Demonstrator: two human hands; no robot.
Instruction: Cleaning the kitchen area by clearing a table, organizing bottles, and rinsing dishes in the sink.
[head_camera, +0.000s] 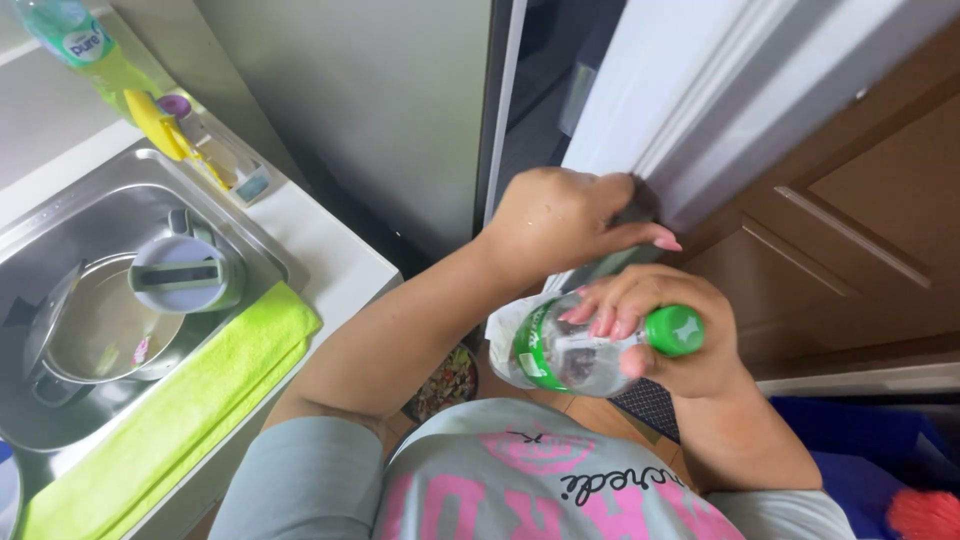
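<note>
A person standing beside a kitchen counter grips a clear plastic bottle (565, 355) with a green cap (675, 330) and a green band, held on its side at chest height, cap pointing to the person's right. The right hand (665, 335) is wrapped around the bottle's neck and shoulder, fingers (600, 315) curled over the top and thumb pressed beneath, just next to the cap. The left hand (565, 220) reaches forward above the bottle, fingers folded around the edge of a white refrigerator door (650, 90), which stands ajar and shows a dark gap beside the grey refrigerator side (370, 110); whether that hand clamps the edge or only rests on it cannot be told.

To the person's left, a stainless steel sink (60, 225) is set into a white countertop (330, 255). In the basin sit a metal pot (95, 335) and, touching its rim, a pale lilac lid (180, 275) with a slotted top. A lime-green cloth (170, 410) lies along the front edge of the sink. At the back of the counter stands a bottle of green dish liquid (80, 50), with a yellow utensil (160, 125) just beside it.

A brown wooden cabinet (860, 220) fills the right side, and a blue bin (870, 440) sits low at the person's right with a red object (925, 515) at its edge. The person wears a grey shirt (480, 470) with pink lettering
</note>
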